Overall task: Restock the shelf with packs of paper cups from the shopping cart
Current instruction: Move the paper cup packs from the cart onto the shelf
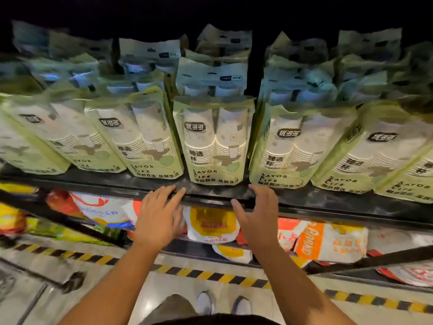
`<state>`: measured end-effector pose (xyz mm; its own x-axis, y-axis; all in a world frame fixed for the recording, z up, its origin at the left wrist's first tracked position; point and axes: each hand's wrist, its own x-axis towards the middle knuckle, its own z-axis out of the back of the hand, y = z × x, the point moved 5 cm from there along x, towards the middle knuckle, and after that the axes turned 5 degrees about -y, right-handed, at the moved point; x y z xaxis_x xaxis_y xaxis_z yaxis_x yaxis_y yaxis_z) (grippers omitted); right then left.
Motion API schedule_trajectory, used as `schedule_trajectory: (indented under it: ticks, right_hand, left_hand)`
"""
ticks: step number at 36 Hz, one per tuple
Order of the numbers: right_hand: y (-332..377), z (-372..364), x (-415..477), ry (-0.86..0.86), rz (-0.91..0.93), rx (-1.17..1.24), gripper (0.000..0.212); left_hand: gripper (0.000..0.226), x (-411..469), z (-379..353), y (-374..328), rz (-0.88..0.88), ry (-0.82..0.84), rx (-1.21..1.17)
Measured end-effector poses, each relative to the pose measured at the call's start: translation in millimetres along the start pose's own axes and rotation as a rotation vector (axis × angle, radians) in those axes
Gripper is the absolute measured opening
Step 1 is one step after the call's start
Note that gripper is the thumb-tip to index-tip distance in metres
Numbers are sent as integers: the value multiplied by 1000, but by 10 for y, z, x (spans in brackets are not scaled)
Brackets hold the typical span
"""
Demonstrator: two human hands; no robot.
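A row of pale green packs of paper cups stands upright along the black shelf, with more packs behind them. The middle front pack stands straight ahead of me, with neighbouring packs to its left and right. My left hand hovers just below the shelf's front edge, fingers apart, holding nothing. My right hand is beside it, also empty with fingers spread and curled a little. Both hands are below the middle pack and apart from it.
On the lower shelf lie white, orange and yellow bags and more bags to the right. A yellow-black striped line runs along the floor. Part of a metal cart frame shows at lower left. My shoes are below.
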<state>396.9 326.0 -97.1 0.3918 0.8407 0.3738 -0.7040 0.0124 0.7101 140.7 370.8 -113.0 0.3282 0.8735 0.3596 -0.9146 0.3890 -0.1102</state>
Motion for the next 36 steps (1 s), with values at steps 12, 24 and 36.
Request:
schedule_trajectory:
  ticks: [12,24,36]
  right_hand:
    - [689,-514,146,-110,-59,-40,117]
    - [980,-963,82,-472,-263,-238,120]
    - [1928,-1804,-135,-331,-100,-188,113]
  left_hand:
    - [52,-337,242,974,165,-18,93]
    - [59,-454,285,2129,36,18,2]
    - [74,-394,455,2923,6,186,-60]
